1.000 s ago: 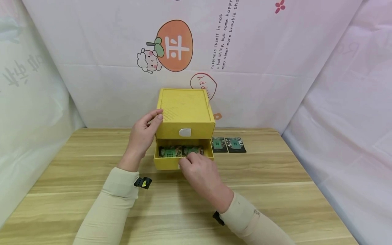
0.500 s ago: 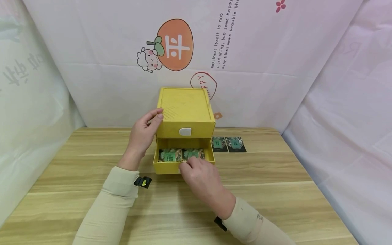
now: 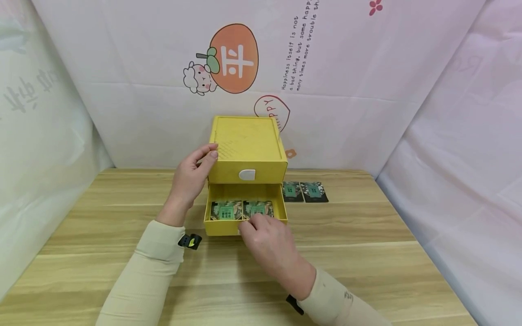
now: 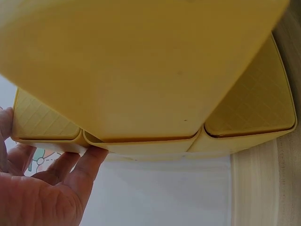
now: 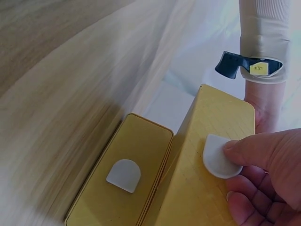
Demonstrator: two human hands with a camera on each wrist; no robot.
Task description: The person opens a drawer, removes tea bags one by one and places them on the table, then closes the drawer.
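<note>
A yellow drawer box (image 3: 246, 138) stands on the table, with a drawer (image 3: 212, 228) below its top one pulled out. My right hand (image 3: 271, 251) pinches that drawer's white tab (image 5: 217, 157) between thumb and curled fingers, as the right wrist view shows. Two flat dark packets with green labels, a left packet (image 3: 226, 210) and a right packet (image 3: 258, 208), lie side by side inside it. My left hand (image 3: 190, 179) rests on the box's upper left edge, fingertips touching its side and top. In the left wrist view the left hand (image 4: 47, 193) touches the side wall.
Two similar dark packets, one nearer the box (image 3: 292, 192) and one further right (image 3: 314, 192), lie on the wooden table (image 3: 346, 253). A lower drawer front (image 5: 122, 146) with its own white tab is closed. A printed white cloth (image 3: 334, 127) hangs behind.
The pulled drawer has slid further out towards me, drawn by my right hand on its tab, showing more of the two packets inside. My left hand stays on the box.
</note>
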